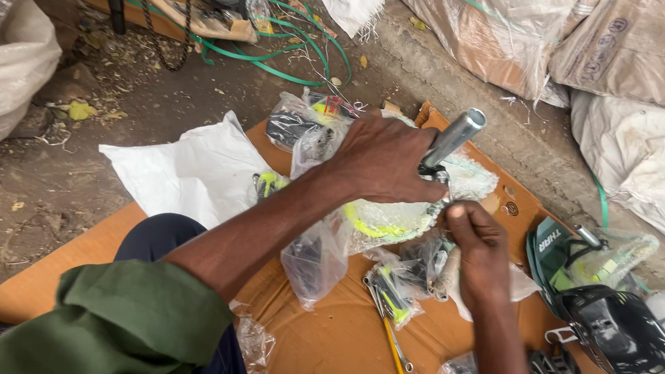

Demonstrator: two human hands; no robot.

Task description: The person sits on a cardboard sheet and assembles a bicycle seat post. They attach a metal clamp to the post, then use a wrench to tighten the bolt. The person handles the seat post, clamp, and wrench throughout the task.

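Head view: left hand [382, 163] grips metal tube [454, 138], bagged parts [392, 287] crowding cardboard [326, 336].

Bagged parts [391, 290] crowd cardboard [326, 344] (foreground bare)

Left arm: olive-green sleeve [117, 316], loose woven fabric, rolled into thick cuff near elbow, forearm bare below. Right forearm bare, no sleeve visible. Left hand [382, 158], right hand [479, 249] ungloved. Dark navy trouser leg [158, 239] at knee.

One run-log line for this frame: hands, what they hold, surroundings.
left hand: grips metal tube | right hand: pinching at tube's lower clamp, item hidden | under: bubble-wrapped part | around: bagged parts, cardboard sheet, black basket
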